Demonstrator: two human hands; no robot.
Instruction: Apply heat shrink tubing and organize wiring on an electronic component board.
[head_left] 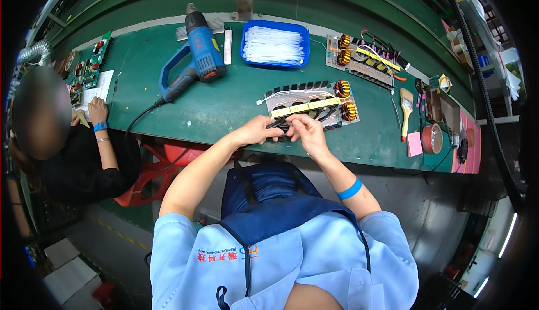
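A circuit board [273, 98] lies at the near edge of the green workbench. It carries a long yellow-wrapped part [297, 108], copper-wound coils [342, 89] and a row of black parts along its far side. Black wires [277, 124] bunch at the board's near side, between my hands. My left hand [258, 131] is closed on these wires from the left. From the right, my right hand [308, 132] pinches at the same wires, its thumb and forefinger close together. My fingers hide part of the wires and the board's near edge.
Beyond the board stands a blue tray [245, 57] of white cable ties. A blue heat gun [205, 52] lies at left, a second circuit board [368, 57] at far right. A brush [406, 111] and tape roll [432, 138] are on the right. Another person's hand [97, 109] rests at the bench's left.
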